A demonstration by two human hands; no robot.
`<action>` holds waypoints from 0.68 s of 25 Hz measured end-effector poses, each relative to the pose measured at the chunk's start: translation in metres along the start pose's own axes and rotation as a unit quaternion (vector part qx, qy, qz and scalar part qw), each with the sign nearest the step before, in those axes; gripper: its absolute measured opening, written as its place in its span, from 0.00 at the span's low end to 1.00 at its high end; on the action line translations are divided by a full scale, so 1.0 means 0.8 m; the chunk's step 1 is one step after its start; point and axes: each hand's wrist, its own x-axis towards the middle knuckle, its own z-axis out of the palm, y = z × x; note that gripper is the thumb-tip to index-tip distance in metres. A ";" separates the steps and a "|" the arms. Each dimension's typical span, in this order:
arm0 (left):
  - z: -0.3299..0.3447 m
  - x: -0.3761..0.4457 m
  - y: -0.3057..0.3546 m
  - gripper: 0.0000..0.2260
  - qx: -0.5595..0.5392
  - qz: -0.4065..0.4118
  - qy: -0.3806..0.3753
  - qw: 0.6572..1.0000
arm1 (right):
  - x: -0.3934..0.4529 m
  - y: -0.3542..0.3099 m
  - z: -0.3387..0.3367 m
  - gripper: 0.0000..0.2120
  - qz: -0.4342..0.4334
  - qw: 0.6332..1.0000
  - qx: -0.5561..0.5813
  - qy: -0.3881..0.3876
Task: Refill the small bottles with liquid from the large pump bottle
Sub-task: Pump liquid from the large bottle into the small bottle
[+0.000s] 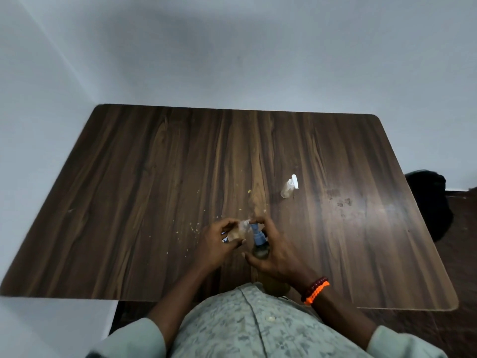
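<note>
The large pump bottle [260,250] stands near the table's front edge, with a blue pump head and brownish liquid inside. My right hand [277,251] wraps around its top, fingertips on the blue nozzle. My left hand [215,245] holds a small clear bottle [238,231] tilted with its mouth right at the nozzle. A second small clear bottle [289,187] with a white cap stands alone farther back on the right.
The dark wooden table [154,177] fills the view, pushed against white walls at the back and left. Small crumbs lie scattered in front of my hands and smudges mark the right side. A black bag [431,200] sits on the floor at the right.
</note>
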 end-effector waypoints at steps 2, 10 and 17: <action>-0.002 -0.001 -0.001 0.18 0.009 0.006 -0.008 1.000 | 0.003 0.001 0.001 0.33 0.009 1.000 0.007 0.010; -0.001 -0.003 -0.001 0.20 0.002 0.012 0.000 1.000 | -0.007 0.002 0.000 0.35 0.000 1.000 0.017 -0.003; 0.006 -0.009 0.005 0.19 0.027 0.014 -0.025 0.999 | -0.011 0.010 -0.003 0.29 0.004 0.999 0.046 0.011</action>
